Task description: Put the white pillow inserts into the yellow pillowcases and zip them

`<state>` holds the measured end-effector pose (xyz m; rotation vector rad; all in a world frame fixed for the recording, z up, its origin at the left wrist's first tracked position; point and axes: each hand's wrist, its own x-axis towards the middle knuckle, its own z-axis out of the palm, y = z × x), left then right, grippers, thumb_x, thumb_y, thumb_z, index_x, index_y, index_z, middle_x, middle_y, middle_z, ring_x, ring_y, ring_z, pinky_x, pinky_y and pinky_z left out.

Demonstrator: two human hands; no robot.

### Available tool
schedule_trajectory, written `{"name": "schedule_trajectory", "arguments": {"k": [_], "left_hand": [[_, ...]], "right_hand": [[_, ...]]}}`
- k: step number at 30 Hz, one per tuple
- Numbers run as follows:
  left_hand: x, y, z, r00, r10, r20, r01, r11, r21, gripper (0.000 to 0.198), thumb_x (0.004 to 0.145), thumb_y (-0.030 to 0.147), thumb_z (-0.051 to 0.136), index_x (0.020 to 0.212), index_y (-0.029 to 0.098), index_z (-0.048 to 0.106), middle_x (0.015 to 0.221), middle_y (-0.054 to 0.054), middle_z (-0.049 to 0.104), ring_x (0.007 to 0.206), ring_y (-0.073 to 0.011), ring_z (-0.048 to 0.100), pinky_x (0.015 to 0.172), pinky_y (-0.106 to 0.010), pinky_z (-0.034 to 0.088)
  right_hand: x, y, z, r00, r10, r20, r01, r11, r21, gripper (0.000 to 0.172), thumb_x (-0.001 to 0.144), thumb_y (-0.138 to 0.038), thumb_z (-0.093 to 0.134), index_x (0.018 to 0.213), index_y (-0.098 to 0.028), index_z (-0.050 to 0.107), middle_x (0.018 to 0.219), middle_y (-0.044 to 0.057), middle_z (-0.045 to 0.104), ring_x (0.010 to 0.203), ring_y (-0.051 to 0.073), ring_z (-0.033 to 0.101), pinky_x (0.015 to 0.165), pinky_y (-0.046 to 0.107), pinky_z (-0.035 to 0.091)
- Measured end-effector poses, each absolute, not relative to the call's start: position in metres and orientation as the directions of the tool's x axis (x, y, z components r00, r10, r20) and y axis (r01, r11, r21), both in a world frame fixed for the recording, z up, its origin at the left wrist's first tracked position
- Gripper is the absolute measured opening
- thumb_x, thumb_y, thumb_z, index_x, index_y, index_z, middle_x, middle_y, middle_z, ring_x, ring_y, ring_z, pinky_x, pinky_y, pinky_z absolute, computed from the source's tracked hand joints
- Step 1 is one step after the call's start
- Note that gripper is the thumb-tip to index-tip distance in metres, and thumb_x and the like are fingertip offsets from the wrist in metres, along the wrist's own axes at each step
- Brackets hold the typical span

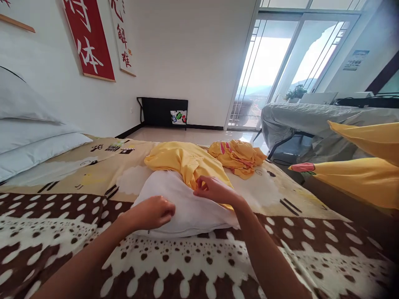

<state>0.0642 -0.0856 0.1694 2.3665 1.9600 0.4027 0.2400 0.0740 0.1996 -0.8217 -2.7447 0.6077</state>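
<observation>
A white pillow (187, 211) lies on the patterned blanket (156, 265) in front of me. A yellow pillowcase (174, 153) covers its far part, bunched in folds towards the middle. My right hand (216, 190) is closed in a pinch at the near edge of the pillowcase, above the pillow. Over the pillow's left side is my left hand (158, 212), its fingers curled into a loose fist. Whatever may be inside those fingers is hidden.
Stacked white pillows (34, 145) lie at the left. Crumpled yellow cloth (238, 155) sits behind the pillow to the right. Yellow pillows (358, 178) are at the right edge. A plastic-covered table (299, 120) stands near the glass door (274, 70).
</observation>
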Motion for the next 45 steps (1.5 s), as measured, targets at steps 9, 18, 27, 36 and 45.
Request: {"name": "schedule_trajectory", "arguments": {"k": [9,18,27,36,45], "left_hand": [[0.061,-0.024,0.22,0.241,0.88,0.41,0.901,-0.36,0.243,0.055,0.072,-0.002,0.037,0.11,0.026,0.066,0.126,0.0,0.063,0.123,-0.0171,0.051,0.106,-0.035,0.037],[0.033,-0.04,0.159,0.137,0.958,0.252,0.986,-0.108,-0.126,0.074,0.069,-0.005,0.041,0.131,0.035,0.051,0.153,-0.004,0.033,0.142,-0.03,0.024,0.106,-0.056,0.032],[0.008,-0.038,0.174,0.121,0.927,0.354,0.993,-0.108,-0.056,0.021,0.073,0.003,0.047,0.069,0.018,0.061,0.152,-0.009,0.034,0.142,-0.0337,0.023,0.104,-0.06,0.027],[0.03,-0.072,0.197,0.257,0.762,0.594,0.954,-0.3,-0.027,0.019,0.079,0.007,0.047,0.065,0.019,0.05,0.078,-0.001,0.065,0.083,-0.017,0.061,0.09,-0.036,0.041],[0.022,-0.094,0.212,0.112,0.615,0.781,0.992,-0.119,-0.048,0.011,0.086,0.019,0.042,0.077,0.024,0.043,0.058,0.005,0.056,0.049,-0.0126,0.052,0.048,-0.022,0.038]], "right_hand": [[0.172,0.064,0.119,-0.7,0.366,0.613,0.285,0.93,-0.23,0.017,0.084,-0.013,0.052,0.097,-0.02,0.062,0.103,0.008,0.063,0.092,0.02,0.057,0.077,0.031,0.046],[0.178,0.056,0.105,-0.878,0.081,0.471,0.095,0.995,0.007,0.022,0.09,-0.019,0.051,0.109,-0.024,0.061,0.104,0.005,0.061,0.097,0.019,0.054,0.086,0.033,0.044],[0.216,0.065,0.155,-0.92,0.278,0.274,0.249,0.959,-0.138,0.013,0.091,-0.023,0.051,0.1,-0.023,0.06,0.098,0.002,0.058,0.087,0.016,0.056,0.078,0.029,0.042],[0.199,0.051,0.144,-0.78,0.484,0.397,0.509,0.86,-0.049,0.017,0.076,-0.014,0.06,0.092,-0.02,0.054,0.094,0.005,0.06,0.086,0.023,0.054,0.074,0.036,0.039],[0.217,0.08,0.146,-0.529,0.634,0.564,0.697,0.704,-0.136,0.008,0.079,-0.016,0.051,0.085,-0.022,0.051,0.089,0.003,0.062,0.088,0.022,0.054,0.079,0.035,0.033]]}}
